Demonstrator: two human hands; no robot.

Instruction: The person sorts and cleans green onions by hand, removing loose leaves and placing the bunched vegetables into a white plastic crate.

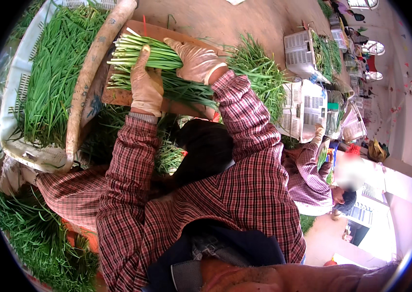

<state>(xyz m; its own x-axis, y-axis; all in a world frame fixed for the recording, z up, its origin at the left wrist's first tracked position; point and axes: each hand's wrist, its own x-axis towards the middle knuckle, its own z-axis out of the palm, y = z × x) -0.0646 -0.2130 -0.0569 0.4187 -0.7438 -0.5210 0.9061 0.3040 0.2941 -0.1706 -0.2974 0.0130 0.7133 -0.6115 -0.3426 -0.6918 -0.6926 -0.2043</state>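
A bunch of garlic chives (159, 59) lies across a brown board (116, 97), its pale stem ends to the left and its green leaves to the right. My left hand (146, 87), in a thin whitish glove, grips the bunch near the stem ends, thumb raised along its near side. Gloved the same way, my right hand (197, 61) closes over the bunch farther along. Its fingertips are partly hidden by the stems and leaves. More leaves hang out beneath my right wrist toward the board's near edge.
A white crate (14, 104) full of chives stands left, behind a wooden pole (96, 63). Loose chives (259, 73) lie right of the board, others (40, 243) at lower left. White crates (299, 51) stand farther right, near a co-worker in a checked sleeve (308, 168).
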